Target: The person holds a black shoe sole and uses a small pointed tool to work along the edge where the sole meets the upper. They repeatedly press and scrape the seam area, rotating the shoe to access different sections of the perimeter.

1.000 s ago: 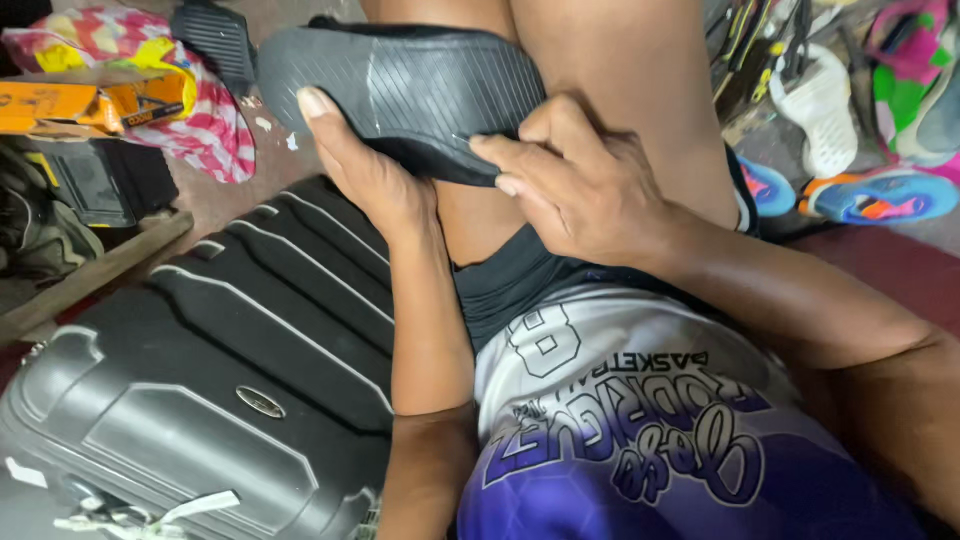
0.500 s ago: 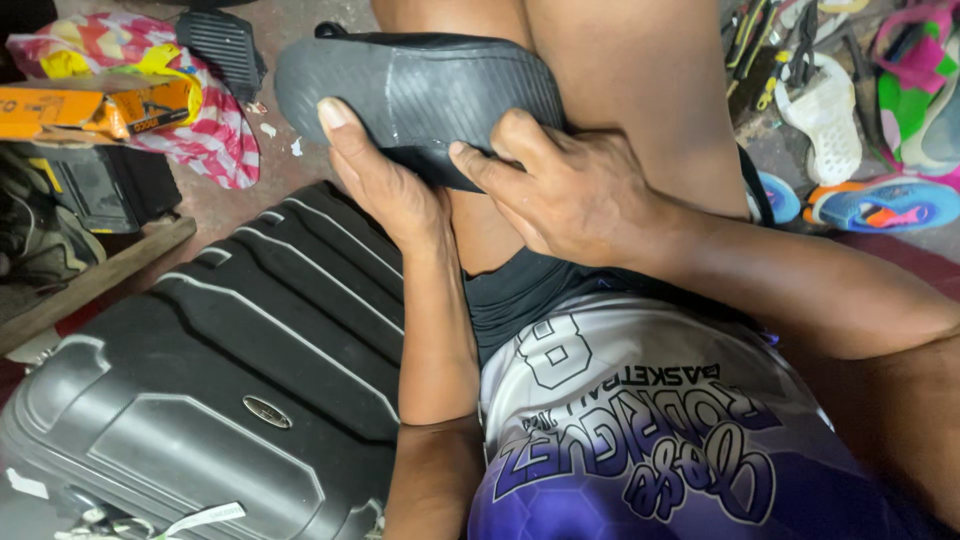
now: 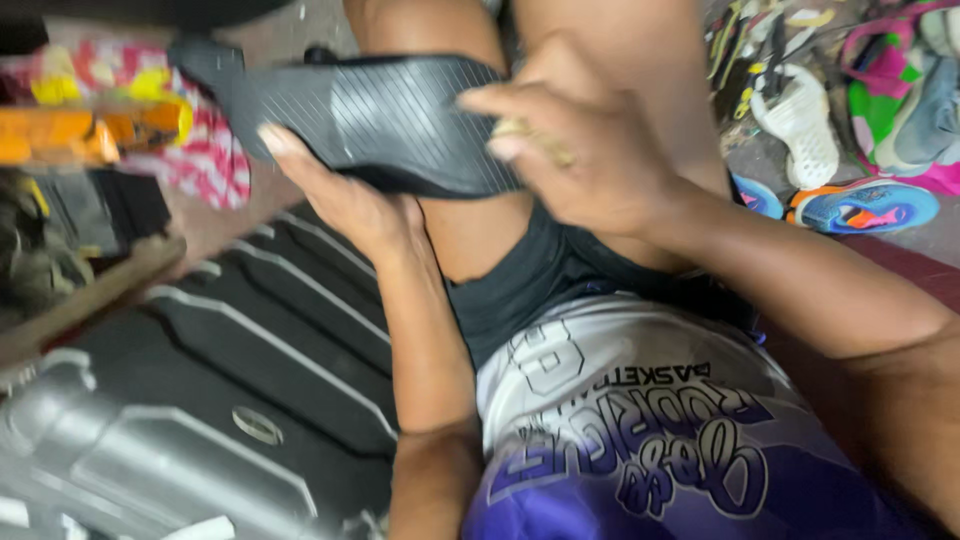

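— What have the hands got?

— The left hand (image 3: 345, 195) cups a black ribbed shoe sole (image 3: 370, 120) from below, fingers reaching up its near edge, palm pressed under it. The right hand (image 3: 590, 150) comes over the sole's right end, fingers curled down on it; something small and pale sits at the fingertips, but the blur hides what it is.

— And the sole itself?

— Held across the person's bare knee, grooved side facing up, stretching left from the right hand to a narrower end above the red-and-white patterned cloth (image 3: 205, 160).

— What lies around it?

— Under the left forearm, a dark hard-shell suitcase (image 3: 240, 400) with raised ribs. The person wears white-and-purple shorts (image 3: 640, 440) over a dark layer. To the far left, an orange-and-yellow object (image 3: 80, 135) rests on the cloth, with a wooden strip (image 3: 90, 295) below it. To the right, on the floor — a white shoe (image 3: 800, 120), a blue-and-orange shoe (image 3: 865, 205) just beside it, and a green-and-pink bag (image 3: 900, 100) behind.
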